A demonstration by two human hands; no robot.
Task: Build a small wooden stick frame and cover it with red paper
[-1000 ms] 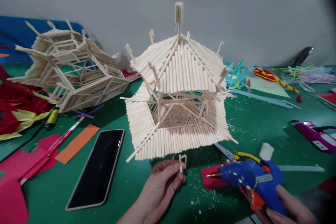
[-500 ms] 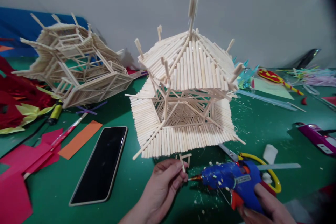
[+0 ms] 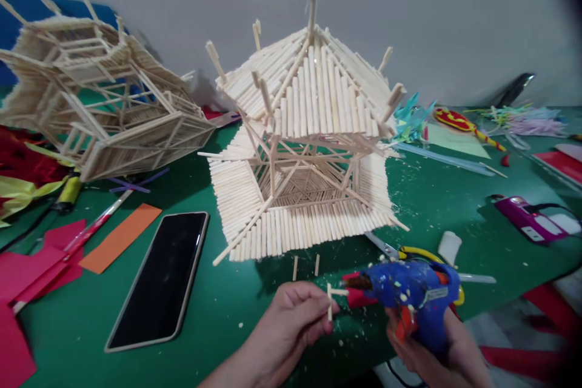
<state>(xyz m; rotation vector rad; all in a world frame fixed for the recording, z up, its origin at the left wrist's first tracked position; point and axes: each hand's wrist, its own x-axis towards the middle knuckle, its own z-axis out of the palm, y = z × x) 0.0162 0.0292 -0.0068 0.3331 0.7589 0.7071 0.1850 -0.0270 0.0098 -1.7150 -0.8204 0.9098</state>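
My left hand (image 3: 291,330) is closed, pinching a small piece of joined wooden sticks (image 3: 330,309) between thumb and fingertips. One stick is upright and a short one juts out to the right. My right hand (image 3: 448,351) is wrapped round the grip of a blue hot glue gun (image 3: 404,285) flecked with glue. Its nozzle points left, close to the jutting stick; whether they touch I cannot tell. Two short wooden sticks (image 3: 295,268) lie beyond my left hand. Behind them stands a pavilion model (image 3: 327,97) made of wooden sticks, with a peaked roof.
A second stick model (image 3: 131,139) leans at the back left. A phone (image 3: 157,282), an orange paper strip (image 3: 120,237) and red paper (image 3: 31,273) lie at left. Yellow-handled scissors (image 3: 384,245) lie behind the glue gun, and a purple device (image 3: 527,218) sits at right.
The glue gun has moved up and to the right, its nozzle away from my fingers. My left hand has shifted slightly right with the stick piece. The view has shifted too.
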